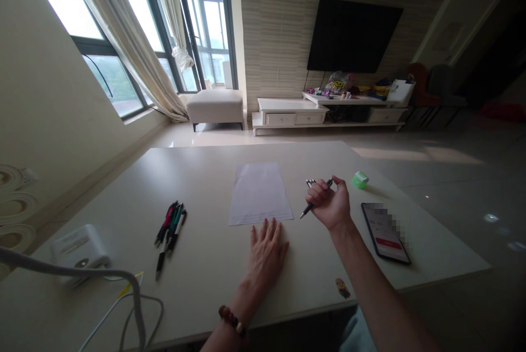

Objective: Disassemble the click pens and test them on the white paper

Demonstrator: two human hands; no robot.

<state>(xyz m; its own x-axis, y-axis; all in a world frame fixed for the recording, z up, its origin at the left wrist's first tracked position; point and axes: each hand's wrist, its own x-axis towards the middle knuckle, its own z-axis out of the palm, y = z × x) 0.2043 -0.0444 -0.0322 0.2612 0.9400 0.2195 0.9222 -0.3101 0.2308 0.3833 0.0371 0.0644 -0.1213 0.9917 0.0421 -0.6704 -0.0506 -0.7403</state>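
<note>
My left hand lies flat on the white table, its fingers spread and their tips at the near edge of a sheet of paper. Lines of small writing run along that near edge; the remainder of the sheet looks blank. To the right of the paper, my right hand is closed around a black pen. Its tip points down and to the left, while the other end shows by my thumb. Behind my knuckles, a small dark and silver piece sticks out, partly hidden; I cannot tell what it belongs to.
Several pens lie in a pile on the left of the table. A white device and a grey cable are nearer the left edge. On the right are a phone, a green roll and a small sticker.
</note>
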